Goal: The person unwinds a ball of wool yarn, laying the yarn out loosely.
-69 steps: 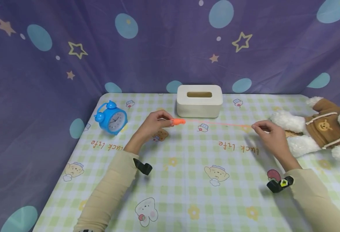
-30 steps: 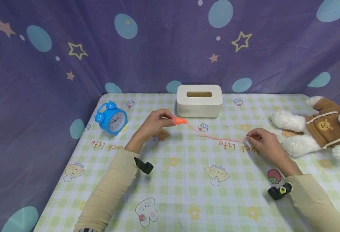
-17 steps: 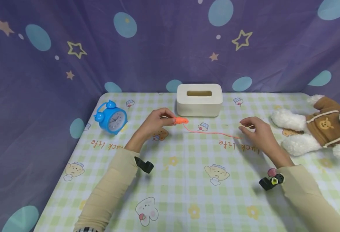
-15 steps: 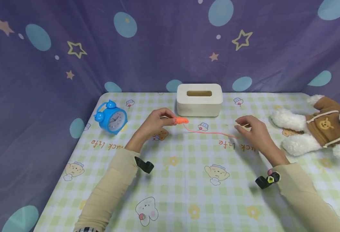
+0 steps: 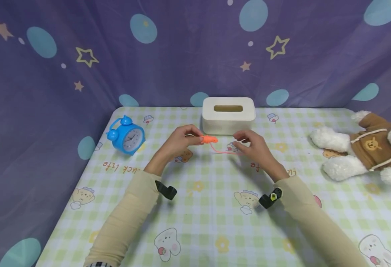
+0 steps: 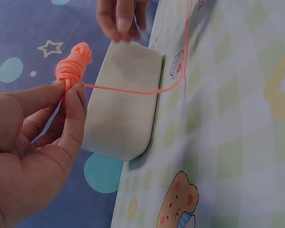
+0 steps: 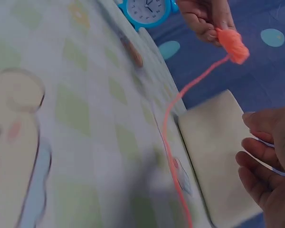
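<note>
My left hand (image 5: 176, 145) pinches one end of a small wound bundle of orange yarn (image 6: 72, 66) between thumb and fingertips, holding it up in front of the tissue box. From the bundle a loose yarn strand (image 7: 166, 126) hangs down and trails along the tablecloth to the right, passing under my right hand (image 5: 256, 151). That hand is lifted over the cloth near the box's right front corner. In the right wrist view its fingers (image 7: 256, 152) are bent loosely, with no yarn between them; the strand runs apart from them.
A cream tissue box (image 5: 228, 126) stands at the table's back edge, just behind both hands. A blue alarm clock (image 5: 127, 136) is at the back left. On the right lies a white teddy bear (image 5: 370, 146) in a brown hoodie. A checked tablecloth (image 5: 208, 215) covers the table.
My right hand first held the strand's end stretched out to the right, lowered it, let go, and has moved left toward the bundle. The strand has gone slack. My left hand stays in place.
</note>
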{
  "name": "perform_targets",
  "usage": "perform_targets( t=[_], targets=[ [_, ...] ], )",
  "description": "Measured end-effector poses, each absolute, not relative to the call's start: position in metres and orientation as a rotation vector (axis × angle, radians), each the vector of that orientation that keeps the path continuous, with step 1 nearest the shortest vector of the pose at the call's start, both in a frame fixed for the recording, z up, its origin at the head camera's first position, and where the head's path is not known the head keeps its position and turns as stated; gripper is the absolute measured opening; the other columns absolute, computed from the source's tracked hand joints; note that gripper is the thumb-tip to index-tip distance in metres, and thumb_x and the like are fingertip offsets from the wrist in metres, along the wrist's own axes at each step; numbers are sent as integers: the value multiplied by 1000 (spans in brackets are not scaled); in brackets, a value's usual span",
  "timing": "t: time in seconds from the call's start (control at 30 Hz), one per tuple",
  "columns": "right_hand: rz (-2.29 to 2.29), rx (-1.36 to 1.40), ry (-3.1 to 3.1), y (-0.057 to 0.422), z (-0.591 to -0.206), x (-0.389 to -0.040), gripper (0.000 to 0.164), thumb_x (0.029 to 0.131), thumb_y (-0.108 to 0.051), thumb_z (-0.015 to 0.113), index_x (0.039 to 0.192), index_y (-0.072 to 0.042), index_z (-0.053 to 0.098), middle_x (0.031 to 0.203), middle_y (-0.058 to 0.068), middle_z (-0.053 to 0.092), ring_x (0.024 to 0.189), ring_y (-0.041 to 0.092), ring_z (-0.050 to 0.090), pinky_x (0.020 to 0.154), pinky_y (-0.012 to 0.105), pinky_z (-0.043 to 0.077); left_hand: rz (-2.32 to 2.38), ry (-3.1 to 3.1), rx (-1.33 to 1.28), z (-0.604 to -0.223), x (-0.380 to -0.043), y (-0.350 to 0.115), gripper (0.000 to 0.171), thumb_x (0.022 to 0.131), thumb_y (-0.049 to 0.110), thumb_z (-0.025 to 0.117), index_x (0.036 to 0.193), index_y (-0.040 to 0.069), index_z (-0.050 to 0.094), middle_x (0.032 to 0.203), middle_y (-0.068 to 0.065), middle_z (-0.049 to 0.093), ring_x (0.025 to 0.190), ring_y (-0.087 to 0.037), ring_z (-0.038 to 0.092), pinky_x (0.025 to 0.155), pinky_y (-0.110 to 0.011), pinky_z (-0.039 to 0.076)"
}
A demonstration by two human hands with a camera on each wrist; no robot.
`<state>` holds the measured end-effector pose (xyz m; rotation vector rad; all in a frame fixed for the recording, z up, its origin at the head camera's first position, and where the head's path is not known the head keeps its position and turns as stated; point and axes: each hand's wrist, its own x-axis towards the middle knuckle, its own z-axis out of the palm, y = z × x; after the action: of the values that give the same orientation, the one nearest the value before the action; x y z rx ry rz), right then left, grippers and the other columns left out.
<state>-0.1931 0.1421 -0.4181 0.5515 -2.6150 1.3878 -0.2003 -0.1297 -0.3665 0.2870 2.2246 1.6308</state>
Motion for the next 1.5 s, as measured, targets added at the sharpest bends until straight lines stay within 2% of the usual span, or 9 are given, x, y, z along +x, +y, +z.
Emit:
perform_targets(
  t=[0.2, 0.43, 0.63, 0.8, 1.0, 1.2, 1.33, 1.5],
  targets=[
    [1600, 577, -2578, 112, -425, -205, 27, 87, -13, 71, 109, 1, 64, 108, 17, 66, 99, 29, 64, 88, 42, 52, 1649, 2214, 282, -365, -202, -127, 13, 91, 17, 66, 101, 8, 64, 108, -8, 64, 100, -27, 66, 96, -49, 47],
    [1692, 708, -2503, 87, -431, -211, 26, 87, -4, 69, 112, 2, 65, 110, 18, 67, 99, 30, 65, 86, 42, 54, 1655, 2211, 296, -364, -201, -128, 12, 92, 15, 65, 101, 7, 65, 109, -10, 62, 97, -23, 67, 96, -49, 48],
    [1714, 712, -2482, 79, -432, -211, 21, 87, 1, 66, 108, 2, 67, 105, 18, 70, 95, 28, 65, 87, 40, 54, 1645, 2220, 300, -365, -201, -127, 13, 91, 16, 66, 101, 7, 65, 109, -10, 62, 100, -29, 66, 93, -48, 49],
    [1742, 690, -2477, 77, -433, -210, 17, 88, 0, 65, 104, 3, 68, 101, 19, 70, 91, 29, 67, 85, 40, 54, 1630, 2221, 287, -365, -202, -128, 16, 92, 17, 65, 104, 6, 64, 110, -10, 61, 102, -30, 66, 94, -48, 49],
    [1771, 667, -2502, 76, -434, -210, 17, 89, -3, 65, 105, 0, 69, 100, 16, 70, 90, 24, 65, 81, 33, 54, 1640, 2202, 288, -364, -201, -128, 18, 93, 16, 64, 106, 4, 64, 112, -11, 61, 105, -32, 64, 91, -42, 51],
    [1753, 609, -2533, 76, -433, -210, 15, 90, -9, 67, 103, -3, 69, 100, 13, 71, 89, 22, 66, 79, 32, 54, 1646, 2202, 281, -364, -201, -130, 16, 92, 16, 65, 104, 6, 64, 112, -10, 61, 100, -26, 66, 91, -40, 52],
    [1811, 550, -2509, 81, -429, -210, 15, 90, -13, 68, 101, -4, 70, 102, 12, 71, 88, 19, 66, 81, 29, 53, 1661, 2193, 282, -363, -201, -132, 15, 92, 16, 65, 104, 6, 64, 111, -10, 61, 104, -31, 65, 94, -44, 50],
    [1886, 453, -2487, 89, -422, -208, 18, 89, -18, 69, 100, -3, 70, 101, 12, 69, 83, 10, 63, 76, 23, 52, 1675, 2180, 287, -366, -201, -134, 15, 92, 16, 65, 103, 6, 64, 109, -11, 62, 108, -39, 62, 98, -53, 45]
  ],
)
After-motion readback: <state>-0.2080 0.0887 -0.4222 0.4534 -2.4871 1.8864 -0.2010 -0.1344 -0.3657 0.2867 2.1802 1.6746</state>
